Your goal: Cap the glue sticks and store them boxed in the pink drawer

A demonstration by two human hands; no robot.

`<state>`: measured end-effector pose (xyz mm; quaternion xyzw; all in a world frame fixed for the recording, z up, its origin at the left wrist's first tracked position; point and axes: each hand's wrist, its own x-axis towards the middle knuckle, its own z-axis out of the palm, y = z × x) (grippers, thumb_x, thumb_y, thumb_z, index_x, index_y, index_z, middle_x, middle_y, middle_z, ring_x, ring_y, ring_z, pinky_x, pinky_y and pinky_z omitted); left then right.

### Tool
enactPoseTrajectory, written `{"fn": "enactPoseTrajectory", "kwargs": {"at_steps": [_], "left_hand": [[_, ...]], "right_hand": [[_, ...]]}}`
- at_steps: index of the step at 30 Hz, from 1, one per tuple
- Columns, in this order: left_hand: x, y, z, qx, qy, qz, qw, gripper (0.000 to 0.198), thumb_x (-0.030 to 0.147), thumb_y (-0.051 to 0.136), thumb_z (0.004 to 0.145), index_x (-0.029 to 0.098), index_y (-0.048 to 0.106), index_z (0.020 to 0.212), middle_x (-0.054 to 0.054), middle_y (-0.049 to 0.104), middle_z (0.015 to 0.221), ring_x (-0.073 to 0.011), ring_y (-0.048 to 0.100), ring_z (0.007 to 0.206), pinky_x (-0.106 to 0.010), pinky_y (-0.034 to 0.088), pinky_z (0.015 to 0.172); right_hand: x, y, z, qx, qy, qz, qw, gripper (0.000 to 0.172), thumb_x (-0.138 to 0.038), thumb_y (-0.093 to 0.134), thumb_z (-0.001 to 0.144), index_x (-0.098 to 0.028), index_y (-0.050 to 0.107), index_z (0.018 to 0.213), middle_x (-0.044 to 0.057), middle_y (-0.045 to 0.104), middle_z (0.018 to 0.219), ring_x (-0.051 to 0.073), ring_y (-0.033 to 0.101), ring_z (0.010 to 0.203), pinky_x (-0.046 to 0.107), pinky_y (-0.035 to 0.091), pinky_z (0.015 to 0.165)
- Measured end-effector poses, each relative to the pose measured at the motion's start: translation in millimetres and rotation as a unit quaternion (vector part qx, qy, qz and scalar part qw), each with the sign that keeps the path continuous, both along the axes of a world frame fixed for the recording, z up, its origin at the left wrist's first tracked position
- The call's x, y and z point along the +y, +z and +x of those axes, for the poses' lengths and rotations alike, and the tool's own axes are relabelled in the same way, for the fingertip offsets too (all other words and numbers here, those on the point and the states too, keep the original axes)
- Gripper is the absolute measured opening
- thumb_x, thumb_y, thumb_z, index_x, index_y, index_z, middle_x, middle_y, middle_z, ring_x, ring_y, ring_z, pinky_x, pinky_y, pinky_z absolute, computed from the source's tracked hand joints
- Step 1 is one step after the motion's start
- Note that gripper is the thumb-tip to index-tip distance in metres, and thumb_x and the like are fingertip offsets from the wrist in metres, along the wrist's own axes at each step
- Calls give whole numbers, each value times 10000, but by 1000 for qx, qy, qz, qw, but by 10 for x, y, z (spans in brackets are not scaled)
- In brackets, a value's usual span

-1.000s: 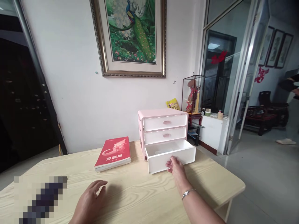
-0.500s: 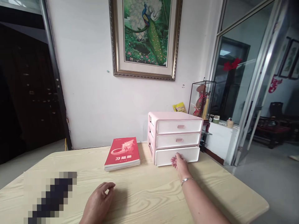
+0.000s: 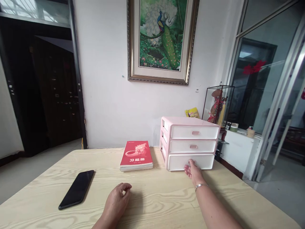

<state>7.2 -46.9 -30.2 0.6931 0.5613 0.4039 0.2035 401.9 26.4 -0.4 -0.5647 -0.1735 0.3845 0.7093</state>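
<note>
A pink desktop drawer unit point(image 3: 168, 140) with three white drawers stands on the table. My right hand point(image 3: 193, 171), a bracelet at its wrist, is at the front of the bottom drawer point(image 3: 205, 161). Its thumb touches the handle area and its fingers curl below; the handle itself is mostly covered. All three drawers look pushed in. On the tabletop nearer to me rests my left hand point(image 3: 118, 198), fingers curled toward the thumb, with nothing visible in it. Beyond it lies a thick red book point(image 3: 137, 154), left of the drawer unit.
A black phone point(image 3: 77, 190) lies on the left of the wooden table point(image 3: 162, 208). Behind the drawer unit shows a yellow packet point(image 3: 192, 112). A glass display case point(image 3: 218, 105) stands at the back right, near the wall with a framed peacock picture point(image 3: 164, 38).
The bottom drawer, slightly out before, now sits closer to flush, with my right hand still at its front. The view has turned left. My left hand keeps its pose.
</note>
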Motion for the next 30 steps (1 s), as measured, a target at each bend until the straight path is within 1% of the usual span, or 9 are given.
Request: {"fn": "enactPoseTrajectory", "kwargs": {"at_steps": [4,7,8,11,14,18,22,25,30], "left_hand": [[-11,47,3,-83,21,-15,996,288,334,494,803,190,714,920,-41,731,907,-193,659,726,-305,502,727],[-39,172,20,-185,38,-69,980,302,343,526,765,159,698,933,-39,707,828,-187,633,672,-306,505,668],[-52,235,29,-226,35,-90,969,305,332,535,754,149,688,942,-35,689,793,-185,626,672,-298,502,640],[-79,484,52,-345,-5,-137,928,357,260,572,721,131,642,1047,-36,659,772,-187,633,774,-268,492,614],[-93,814,35,-447,-62,-193,871,551,169,612,678,133,554,1225,-29,646,770,-162,629,751,-236,456,564],[-175,1294,-78,-535,-252,-134,795,779,44,597,675,186,413,1418,1,609,763,-104,565,625,-200,416,522],[-375,1656,-186,-531,-430,-17,730,870,51,563,765,296,221,1526,37,555,643,-87,435,482,-164,348,405],[-524,1819,-197,-506,-513,52,691,907,14,523,779,348,150,1535,72,476,539,-76,324,419,-146,331,392],[-560,1903,-129,-472,-605,104,633,936,13,490,802,449,68,1515,110,389,481,-50,240,331,-121,310,383]], "right_hand": [[-156,35,-464,31,33,-55,997,162,-291,536,844,-189,482,731,-33,585,494,95,571,392,153,367,387],[-324,11,-1048,42,115,-79,989,74,-217,589,759,-179,525,765,-32,590,494,105,564,384,153,318,371],[-384,13,-1252,47,152,-83,984,109,-187,604,723,-174,554,819,-24,612,520,114,582,405,155,325,380],[-538,132,-1785,66,261,-95,958,462,-49,549,606,-153,563,1057,11,669,613,134,616,460,168,351,404],[-646,461,-2125,77,339,-55,936,725,-10,482,536,-168,499,1243,3,680,668,122,627,526,162,360,441],[-830,1053,-2296,120,501,140,845,837,-11,507,599,-184,379,1408,-9,667,721,102,593,587,180,369,505],[-1090,1499,-2290,122,570,329,743,799,-71,557,747,-271,318,1483,-71,569,585,91,475,492,212,351,499],[-1261,1666,-2261,104,601,389,690,807,-122,618,783,-355,310,1491,-108,484,489,77,359,393,211,296,428],[-1349,1668,-2274,103,616,429,653,756,-278,641,858,-512,256,1466,-145,362,384,59,217,282,197,225,349]]}}
